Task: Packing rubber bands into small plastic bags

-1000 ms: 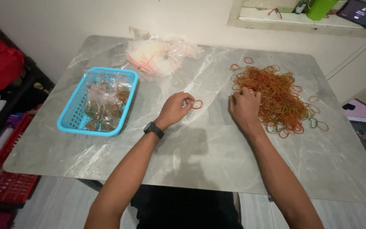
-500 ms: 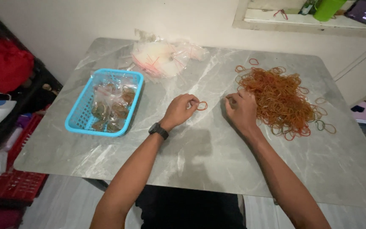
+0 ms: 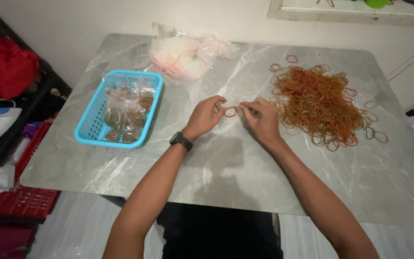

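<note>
From the head camera, a grey marble bench stands by a white wall. The left hand and right hand both pinch a small bunch of rubber bands just above it. A big rubber band pile lies right. A blue basket and clear bags sit left.

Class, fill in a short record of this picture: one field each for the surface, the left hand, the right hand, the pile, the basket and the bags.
surface: grey marbled table
left hand: left hand, wristwatch on the wrist, fingertips at a small bunch of rubber bands
right hand: right hand, fingertips meeting the same bunch
pile: loose orange and red rubber band pile, to the right of the hands
basket: blue plastic basket holding filled clear bags
bags: empty clear plastic bags at the far edge
</note>
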